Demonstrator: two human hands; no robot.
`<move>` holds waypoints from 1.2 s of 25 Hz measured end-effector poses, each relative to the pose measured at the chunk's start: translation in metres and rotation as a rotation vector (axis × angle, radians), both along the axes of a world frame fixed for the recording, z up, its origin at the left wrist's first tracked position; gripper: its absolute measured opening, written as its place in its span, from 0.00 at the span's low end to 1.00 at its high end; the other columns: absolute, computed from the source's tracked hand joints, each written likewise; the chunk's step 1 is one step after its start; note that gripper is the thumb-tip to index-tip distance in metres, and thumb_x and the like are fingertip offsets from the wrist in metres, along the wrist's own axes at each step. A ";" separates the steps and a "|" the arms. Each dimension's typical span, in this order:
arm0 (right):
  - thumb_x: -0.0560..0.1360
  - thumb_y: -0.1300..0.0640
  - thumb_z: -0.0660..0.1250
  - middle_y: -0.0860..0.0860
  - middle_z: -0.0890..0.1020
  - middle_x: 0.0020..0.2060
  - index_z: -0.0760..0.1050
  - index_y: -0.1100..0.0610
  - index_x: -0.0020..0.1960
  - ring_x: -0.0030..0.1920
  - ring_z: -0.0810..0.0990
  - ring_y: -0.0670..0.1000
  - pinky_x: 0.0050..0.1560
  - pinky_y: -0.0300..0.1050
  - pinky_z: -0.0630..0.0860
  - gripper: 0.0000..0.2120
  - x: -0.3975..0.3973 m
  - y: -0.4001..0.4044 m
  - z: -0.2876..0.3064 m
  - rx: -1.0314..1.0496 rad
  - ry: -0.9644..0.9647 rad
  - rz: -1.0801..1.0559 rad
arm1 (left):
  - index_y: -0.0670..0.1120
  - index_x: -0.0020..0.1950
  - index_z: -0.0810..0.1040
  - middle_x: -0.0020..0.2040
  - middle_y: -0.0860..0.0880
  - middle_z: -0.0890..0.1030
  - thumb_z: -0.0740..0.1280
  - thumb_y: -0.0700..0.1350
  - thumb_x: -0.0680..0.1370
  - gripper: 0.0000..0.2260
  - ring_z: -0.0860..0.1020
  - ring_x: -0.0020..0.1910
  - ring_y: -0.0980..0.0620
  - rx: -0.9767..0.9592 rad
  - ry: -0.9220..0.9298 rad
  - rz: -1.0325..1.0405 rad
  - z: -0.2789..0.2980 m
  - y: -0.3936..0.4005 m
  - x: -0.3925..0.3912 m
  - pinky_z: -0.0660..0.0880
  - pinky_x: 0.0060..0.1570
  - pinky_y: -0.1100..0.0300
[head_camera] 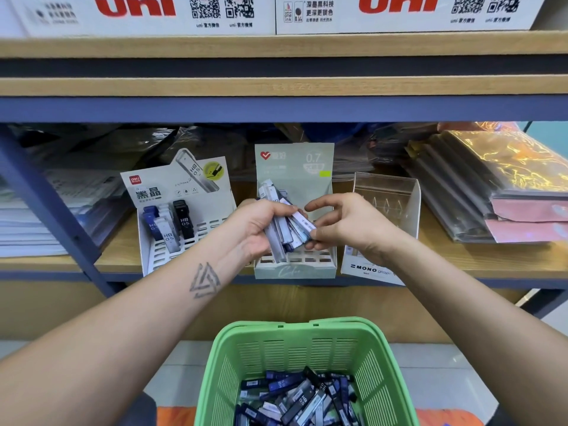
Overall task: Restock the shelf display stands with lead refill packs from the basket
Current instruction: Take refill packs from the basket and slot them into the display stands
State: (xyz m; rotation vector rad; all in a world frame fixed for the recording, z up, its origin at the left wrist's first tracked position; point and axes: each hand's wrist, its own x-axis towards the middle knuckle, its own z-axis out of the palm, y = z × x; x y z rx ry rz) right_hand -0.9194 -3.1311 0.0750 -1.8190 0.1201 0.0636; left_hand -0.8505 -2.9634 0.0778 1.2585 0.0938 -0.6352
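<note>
We see both hands raised over the wooden shelf (123, 256), in front of the middle display stand (294, 269), a pale green cardboard box with a slotted tray base. The left hand (255, 229) has its fingers curled round a fanned bunch of lead refill packs (282, 229): slim, flat, rectangular plastic cases, grey, translucent and dark blue. The right hand (347, 226) pinches the end of one white-labelled pack (305, 226) from that bunch between thumb and lower fingers; its index finger arches loosely above.

To the left stands a white cardboard stand (172, 216) with a glossy printed back card, holding several upright packs, blue, white and black, marked HB 0.5, in a gridded tray. To the right sits a clear acrylic stand (387, 207), smooth-walled, with a MONO label at its foot.

Below, a green plastic basket (307, 345) with perforated, slatted walls holds a loose heap of more packs (295, 398), lying at all angles. Stacked plastic-wrapped folders (491, 192) lie on the shelf's right end. White printed cartons (141, 13) rest on the shelf above.
</note>
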 end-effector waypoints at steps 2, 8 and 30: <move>0.74 0.75 0.70 0.66 0.85 0.40 0.75 0.66 0.63 0.41 0.87 0.62 0.41 0.46 0.85 0.19 0.001 0.002 0.000 0.010 0.000 -0.017 | 0.33 0.61 0.74 0.48 0.32 0.83 0.68 0.28 0.75 0.14 0.85 0.42 0.36 0.006 -0.013 0.027 0.001 0.001 -0.001 0.82 0.35 0.40; 0.75 0.74 0.69 0.63 0.85 0.42 0.80 0.66 0.56 0.37 0.86 0.55 0.41 0.45 0.84 0.12 0.010 0.003 -0.004 -0.109 -0.036 -0.139 | 0.32 0.65 0.73 0.45 0.34 0.83 0.70 0.27 0.74 0.20 0.85 0.34 0.43 -0.003 -0.084 0.136 0.000 -0.001 0.003 0.82 0.32 0.48; 0.70 0.80 0.70 0.64 0.74 0.57 0.54 0.36 0.80 0.45 0.86 0.67 0.48 0.60 0.84 0.55 0.014 0.016 0.012 0.089 -0.019 -0.002 | 0.27 0.65 0.72 0.36 0.38 0.81 0.71 0.26 0.72 0.22 0.79 0.27 0.50 0.067 -0.228 0.263 0.020 0.030 0.016 0.81 0.32 0.56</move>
